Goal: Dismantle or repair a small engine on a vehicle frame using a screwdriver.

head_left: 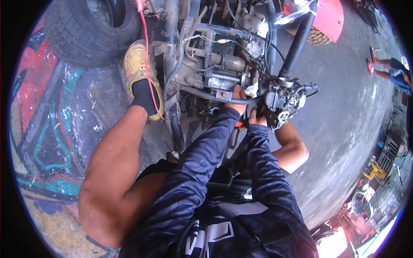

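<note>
Beside carburetor (282, 99), left hand (235, 103) and right hand (257, 118) at engine (221, 81); finger opening, hold unclear; white-printed shirt (220, 231).

Ground: scuffed grey concrete floor (340, 116) is stretching rightward
On it, far right: a person's red sandals (370, 67) are standing

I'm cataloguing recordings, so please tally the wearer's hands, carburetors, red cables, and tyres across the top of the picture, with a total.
Hands: 2, left hand and right hand
Carburetor: 1
Red cable: 1
Tyres: 2, left tyre and right tyre
Total: 6
</note>
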`<state>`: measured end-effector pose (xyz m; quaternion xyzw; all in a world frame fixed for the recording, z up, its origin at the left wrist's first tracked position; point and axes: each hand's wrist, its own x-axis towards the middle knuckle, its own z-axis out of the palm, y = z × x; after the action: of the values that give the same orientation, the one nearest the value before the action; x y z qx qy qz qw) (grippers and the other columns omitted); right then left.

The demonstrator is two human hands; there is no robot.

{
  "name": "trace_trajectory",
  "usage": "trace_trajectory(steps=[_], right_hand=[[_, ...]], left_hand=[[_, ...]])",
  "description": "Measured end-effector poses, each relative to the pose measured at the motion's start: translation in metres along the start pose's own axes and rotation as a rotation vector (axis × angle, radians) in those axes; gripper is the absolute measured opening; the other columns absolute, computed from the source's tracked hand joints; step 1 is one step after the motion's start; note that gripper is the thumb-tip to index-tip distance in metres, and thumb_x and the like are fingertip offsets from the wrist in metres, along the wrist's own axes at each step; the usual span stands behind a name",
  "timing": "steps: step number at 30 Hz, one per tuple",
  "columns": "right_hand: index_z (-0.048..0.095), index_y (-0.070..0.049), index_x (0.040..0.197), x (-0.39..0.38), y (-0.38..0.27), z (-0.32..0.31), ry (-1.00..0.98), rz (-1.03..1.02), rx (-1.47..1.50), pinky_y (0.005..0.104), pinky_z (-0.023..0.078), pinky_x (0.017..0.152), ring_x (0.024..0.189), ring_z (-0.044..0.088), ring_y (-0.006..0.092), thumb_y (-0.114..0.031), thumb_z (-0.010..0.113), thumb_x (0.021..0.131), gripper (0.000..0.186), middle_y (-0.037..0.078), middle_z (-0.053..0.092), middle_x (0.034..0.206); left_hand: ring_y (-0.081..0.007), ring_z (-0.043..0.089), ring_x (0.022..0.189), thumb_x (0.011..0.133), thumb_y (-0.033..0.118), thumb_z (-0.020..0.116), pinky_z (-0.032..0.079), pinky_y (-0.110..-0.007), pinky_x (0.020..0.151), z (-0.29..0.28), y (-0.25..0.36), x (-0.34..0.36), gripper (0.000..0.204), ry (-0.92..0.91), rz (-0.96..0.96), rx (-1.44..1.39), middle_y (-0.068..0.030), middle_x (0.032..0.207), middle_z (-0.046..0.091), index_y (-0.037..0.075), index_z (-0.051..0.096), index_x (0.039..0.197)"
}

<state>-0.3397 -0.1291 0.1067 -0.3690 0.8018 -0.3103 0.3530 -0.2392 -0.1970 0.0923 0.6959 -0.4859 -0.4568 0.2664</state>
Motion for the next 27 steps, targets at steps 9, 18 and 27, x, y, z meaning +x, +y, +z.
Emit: trace_trajectory(steps=[9,18,27], right_hand=[[0.051,0.003,0.114,0.005,0.019,0.004,0.023,-0.008,0.007,0.0349,0.044,0.086,0.097,0.06,0.0281,-0.018,0.06,0.082,0.039,0.018,0.061,0.107],[0.051,0.004,0.114,-0.004,-0.017,0.001,0.004,0.046,0.095,0.0359,0.044,0.087,0.099,0.059,0.0292,-0.017,0.059,0.082,0.039,0.02,0.059,0.108],[0.05,0.004,0.114,0.001,0.009,0.003,0.047,-0.023,0.008,0.0357,0.044,0.088,0.1,0.058,0.0282,-0.015,0.059,0.08,0.04,0.019,0.059,0.109]], left_hand=[[-0.0478,0.056,0.077,0.087,0.026,0.049,0.042,-0.055,0.067,0.002,0.004,-0.007,0.02,-0.041,-0.052,0.008,-0.0278,0.078,0.058,0.006,0.049,0.09],[-0.0473,0.057,0.079,0.088,0.025,0.048,0.043,-0.054,0.069,0.002,0.0,-0.004,0.021,-0.067,-0.06,0.056,-0.0275,0.08,0.059,0.005,0.05,0.093],[-0.0458,0.056,0.087,0.088,0.025,0.049,0.044,-0.05,0.072,0.009,-0.006,-0.013,0.023,-0.055,-0.105,0.066,-0.028,0.086,0.06,0.003,0.05,0.095]])
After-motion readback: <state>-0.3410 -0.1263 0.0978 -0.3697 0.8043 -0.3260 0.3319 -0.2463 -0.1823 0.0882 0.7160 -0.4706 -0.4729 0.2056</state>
